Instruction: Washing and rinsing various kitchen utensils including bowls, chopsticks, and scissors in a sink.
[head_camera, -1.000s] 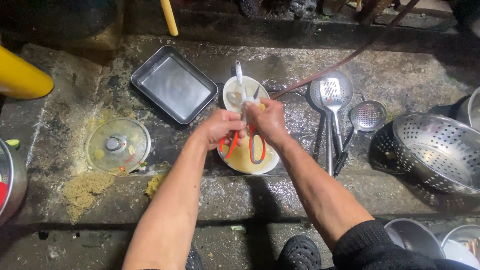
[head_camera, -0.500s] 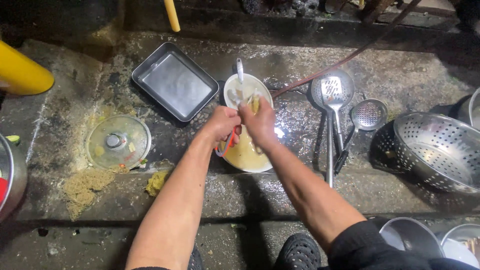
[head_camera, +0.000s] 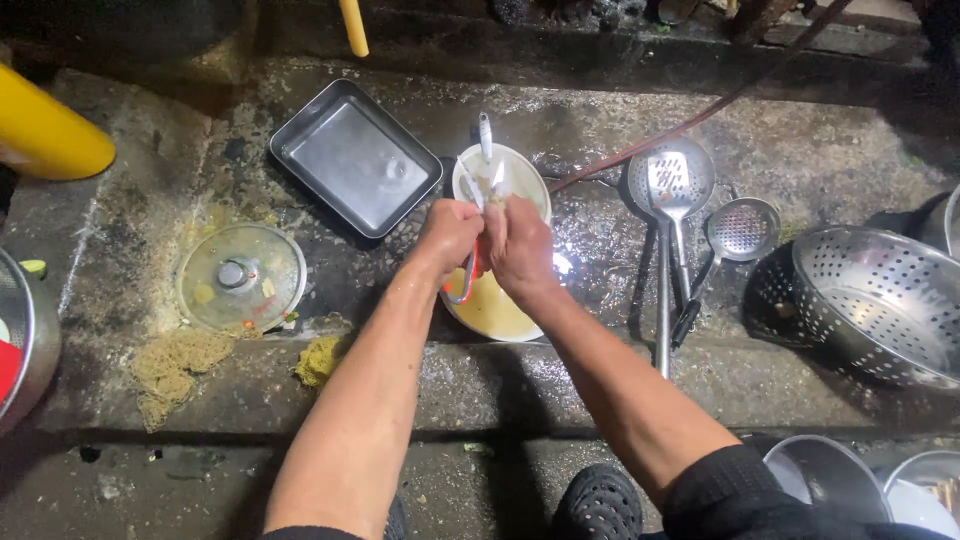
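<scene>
wet, gritty concrete floor (head_camera: 600, 390) all round, dishes spread flat on it so everything sits within arm's reach. landmark: the cream plate (head_camera: 500, 300) at the middle. both hands meet just above it, so drips land on the plate. my left hand (head_camera: 450, 238) is clenched round the red-orange handles of a pair of scissors (head_camera: 468, 285), loops hanging down toward the plate. my right hand (head_camera: 520, 245) is closed on the upper part with what looks like a small scrub pad; blades mostly hidden, cannot tell exactly. counts: one steel tray (head_camera: 355, 158) up-left of the plate, one glass lid (head_camera: 240, 278) left of it lying flat, two clumps of scrubber fibre (head_camera: 175, 365) lower-left. right of the plate: one slotted spatula (head_camera: 670, 185), one small strainer ladle (head_camera: 742, 230), one big colander (head_camera: 880, 300) tipped on its side. one spoon-like handle (head_camera: 485, 135) sticks out just above the plate.
</scene>
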